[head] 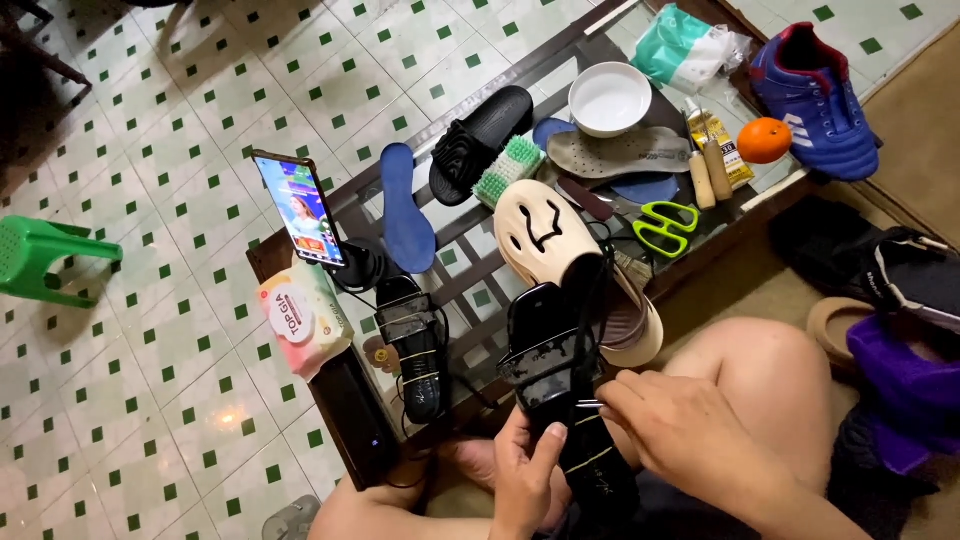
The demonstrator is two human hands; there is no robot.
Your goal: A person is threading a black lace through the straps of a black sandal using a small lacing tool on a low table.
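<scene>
Gripping a black sandal (560,400) from below, at six o'clock, the left hand (525,480) has fingers wrapped round its sole; its twin (415,350) lies at nine o'clock on the table (480,270); the right hand (690,430), at three o'clock, pinches a strap

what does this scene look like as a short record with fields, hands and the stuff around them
left hand: grips a black sandal from below
right hand: fingers pinch at the sandal's strap
second sandal: black, lying on the glass table
clog: cream, just beyond the held sandal
phone: propped upright, screen lit
scissors: green handles
bowl: white
</scene>
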